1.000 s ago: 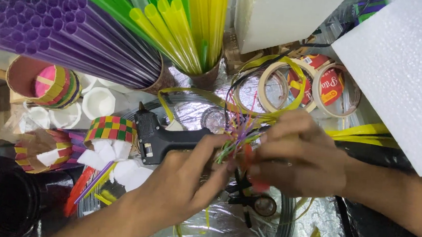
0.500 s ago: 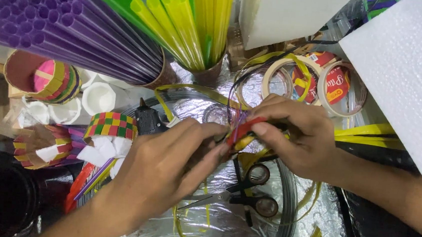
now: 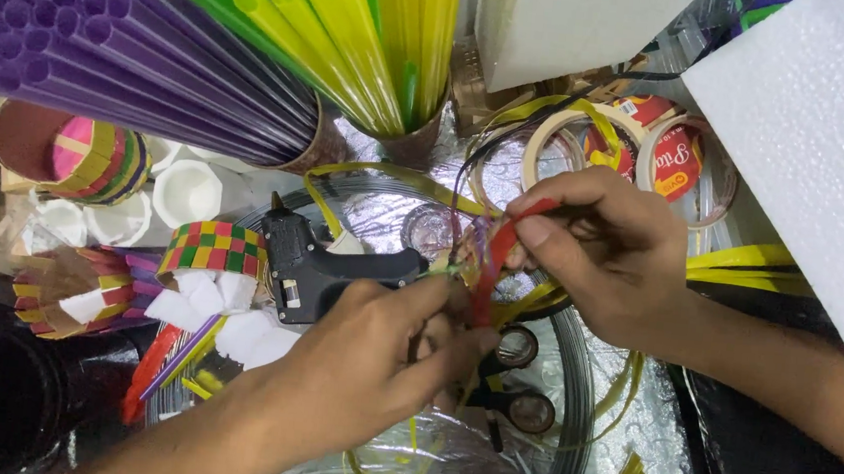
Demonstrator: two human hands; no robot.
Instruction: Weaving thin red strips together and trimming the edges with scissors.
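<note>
Red strip (image 3: 493, 263) between right fingers (image 3: 542, 238)

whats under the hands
Under the left hand and right hand: scissors, a wire coil and a glue gun. The scissors' blades are covered.

The left hand (image 3: 372, 363) covers most of the scissors (image 3: 516, 385), only the loops showing. Purple tubes (image 3: 105, 52) and white foam sheet (image 3: 820, 148) run off the picture's edge.

purple straws (image 3: 105, 52), glue gun (image 3: 314, 264), tape rolls (image 3: 650, 150)
</note>
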